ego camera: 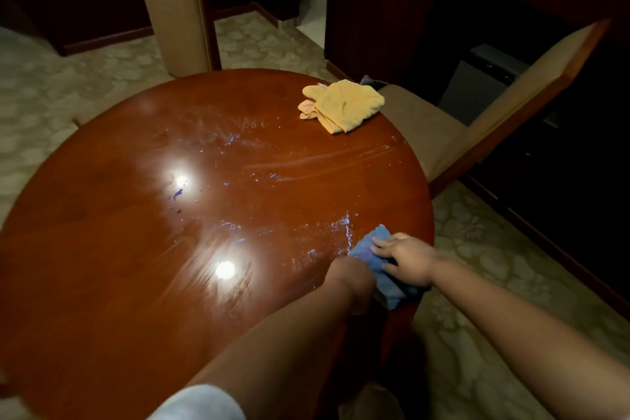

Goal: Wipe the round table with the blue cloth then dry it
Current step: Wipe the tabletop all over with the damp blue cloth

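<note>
While both your forearms reach in from the near edge, your white sleeve (201,402) shows at the bottom of the view. Your left hand (351,278) sits at the cloth's (371,252) left end, knuckles toward you; its fingers are hidden, so you cannot tell whether they grip. Your right hand (407,257) lies on top of the cloth with fingers straight and slightly spread, pressing it flat. That blue cloth rests at the table's (102,249) near right rim, one corner hanging just over the edge.

Wet streaks and droplets glint beside the cloth and run up across the middle of the round wooden top, along with two bright lamp reflections. Farther back, a crumpled yellow towel (342,104) lies near the far right rim, well apart from your hands.

One chair (477,119) stands tucked against the table's right side, its seat just beside the towel. Another chair (174,7) stands at the far side. Patterned carpet (494,283) shows on the right between the table and dark cabinets (562,198). No writing can be read anywhere.
</note>
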The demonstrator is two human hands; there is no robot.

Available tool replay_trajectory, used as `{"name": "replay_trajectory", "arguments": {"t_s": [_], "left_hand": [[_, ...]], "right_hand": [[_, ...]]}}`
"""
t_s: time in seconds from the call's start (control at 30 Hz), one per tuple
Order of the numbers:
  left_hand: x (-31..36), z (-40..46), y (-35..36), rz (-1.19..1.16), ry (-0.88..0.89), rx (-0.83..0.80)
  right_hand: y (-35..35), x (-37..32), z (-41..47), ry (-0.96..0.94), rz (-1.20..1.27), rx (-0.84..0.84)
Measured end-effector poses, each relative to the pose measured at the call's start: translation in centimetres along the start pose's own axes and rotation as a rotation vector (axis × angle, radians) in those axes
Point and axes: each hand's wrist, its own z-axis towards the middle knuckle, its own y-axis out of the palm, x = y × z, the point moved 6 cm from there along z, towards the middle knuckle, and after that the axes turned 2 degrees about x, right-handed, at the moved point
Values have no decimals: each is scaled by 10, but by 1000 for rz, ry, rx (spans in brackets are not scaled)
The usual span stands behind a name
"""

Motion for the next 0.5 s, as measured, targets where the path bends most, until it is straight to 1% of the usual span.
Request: {"name": "replay_trajectory", "arguments": {"t_s": [0.07,0.17,0.27,0.37,0.5], "left_hand": [[-2,-8,2,14,13,14],[2,-23,9,25,27,9],[5,-35,18,-46,15,4],[3,-41,17,-102,-46,47],[1,-49,12,-90,-97,90]], "right_hand": [[3,-9,-7,-26,-42,-14],[8,-29,-21,-64,-30,-31],[16,-52,-32,-108,-76,-33],[15,-59,-32,-63,-156,-26],[15,-63,-29,13,-149,-44]]}}
